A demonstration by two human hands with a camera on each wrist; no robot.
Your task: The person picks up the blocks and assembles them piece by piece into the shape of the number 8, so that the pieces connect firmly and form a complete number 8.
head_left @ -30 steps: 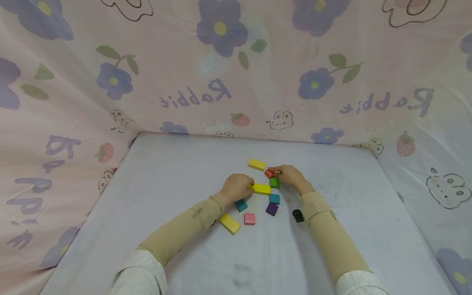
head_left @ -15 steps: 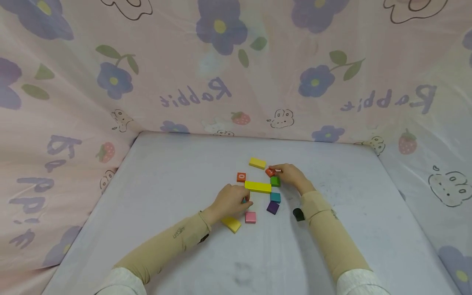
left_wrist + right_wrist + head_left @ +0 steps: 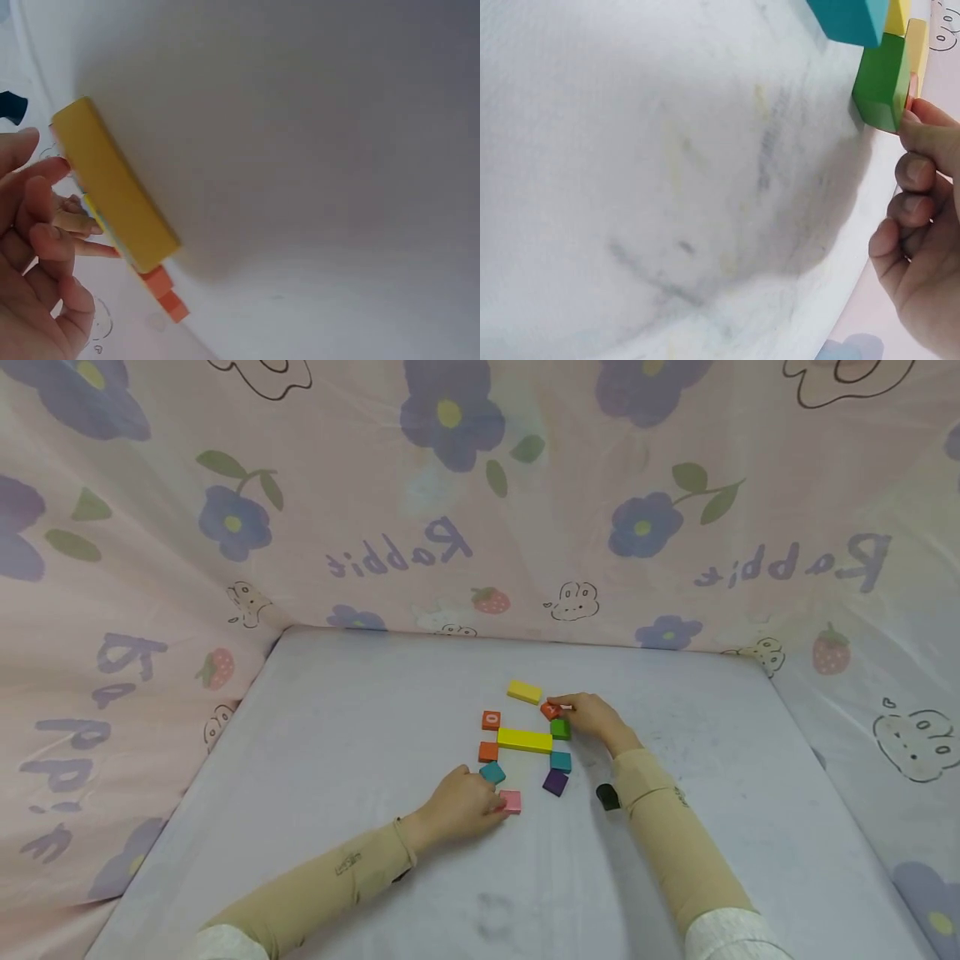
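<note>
My left hand (image 3: 459, 806) reaches in from the left, with its fingertips at the left edge of a pink block (image 3: 512, 802), which they seem to pinch. A yellow block (image 3: 116, 184) stands in front of those fingers in the left wrist view; the hand hides it from the head camera. A teal block (image 3: 492, 773) lies just beyond the knuckles. My right hand (image 3: 596, 718) pinches a small orange-red block (image 3: 551, 710) with a white mark. Beside it is a green block (image 3: 560, 729), which partly covers the orange-red one in the right wrist view.
A long yellow block (image 3: 524, 741) lies mid-table between a numbered orange block (image 3: 491, 720), a plain orange block (image 3: 488, 752) and a second teal block (image 3: 561, 762). A purple block (image 3: 556, 782), a black rounded piece (image 3: 608, 797) and a far yellow block (image 3: 524, 692) lie around.
My left hand has moved from the orange and teal blocks down toward the pink block, uncovering the two orange blocks and the teal one. The right hand stays at the orange-red block.
</note>
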